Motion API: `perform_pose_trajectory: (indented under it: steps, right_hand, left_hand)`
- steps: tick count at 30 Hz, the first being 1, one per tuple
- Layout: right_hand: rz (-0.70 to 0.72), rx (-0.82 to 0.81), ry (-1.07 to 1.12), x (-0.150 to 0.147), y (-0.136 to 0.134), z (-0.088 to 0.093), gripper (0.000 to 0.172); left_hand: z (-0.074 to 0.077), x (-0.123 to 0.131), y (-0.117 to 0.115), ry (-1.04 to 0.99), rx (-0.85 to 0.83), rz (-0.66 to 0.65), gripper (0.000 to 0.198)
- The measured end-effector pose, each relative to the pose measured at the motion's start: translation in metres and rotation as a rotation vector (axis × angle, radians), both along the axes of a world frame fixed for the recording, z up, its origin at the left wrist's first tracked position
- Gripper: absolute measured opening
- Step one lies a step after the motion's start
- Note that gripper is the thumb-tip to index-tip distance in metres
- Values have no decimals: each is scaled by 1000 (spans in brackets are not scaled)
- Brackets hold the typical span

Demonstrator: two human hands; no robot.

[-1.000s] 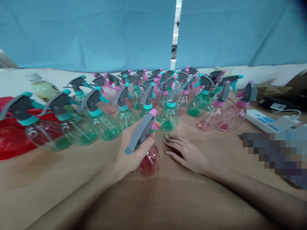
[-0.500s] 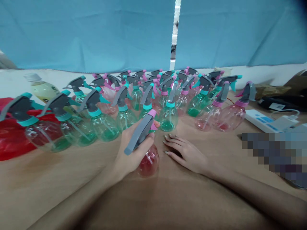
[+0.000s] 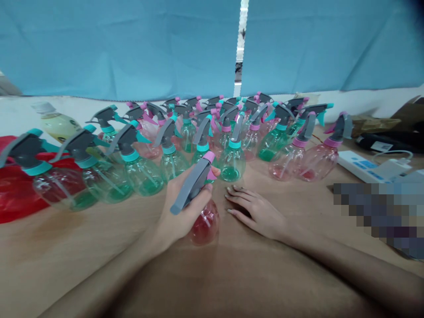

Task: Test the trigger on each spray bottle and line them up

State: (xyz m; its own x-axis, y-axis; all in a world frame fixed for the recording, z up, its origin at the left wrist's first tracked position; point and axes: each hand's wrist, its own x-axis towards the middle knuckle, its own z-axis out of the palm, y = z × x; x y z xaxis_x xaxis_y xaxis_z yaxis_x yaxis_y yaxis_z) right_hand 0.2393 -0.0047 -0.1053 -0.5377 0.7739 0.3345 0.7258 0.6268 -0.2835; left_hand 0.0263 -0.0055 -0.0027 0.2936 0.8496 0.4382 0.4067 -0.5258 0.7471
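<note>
My left hand point(image 3: 180, 212) is wrapped round the neck of a pink spray bottle point(image 3: 206, 225), which stands on the wooden table point(image 3: 232, 278). The bottle has a grey trigger head with a pink nozzle pointing away from me. My fingers cover its collar, and pinkish-red shows in its clear round body. To its right, my right hand point(image 3: 256, 210) rests palm down with the fingers stretched out, holding nothing. Just beyond that hand stands a green spray bottle point(image 3: 232, 165) with a turquoise collar and some green in its base.
Several green and pink spray bottles point(image 3: 144, 174) stand in rows across the back. At left lie a red plastic bag point(image 3: 20, 194) and a capped bottle point(image 3: 59, 123). A white power strip point(image 3: 359, 165) lies at right, near a pixelated patch. A blue cloth point(image 3: 132, 48) hangs behind.
Almost nothing differs. The whole view has shifted very slightly; both hands and the held spray bottle keep their places on the table.
</note>
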Motion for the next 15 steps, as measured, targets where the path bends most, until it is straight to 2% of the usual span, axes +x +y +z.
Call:
perform_pose_trajectory:
  steps: [7,15]
  right_hand:
    - [4,6,11,0,0,-1,43]
    - [2,4,15,1,0,-2,43]
  left_hand:
    - [0,0,0,22,-31,37,18]
    - [-1,0,1,-2,8,12,17]
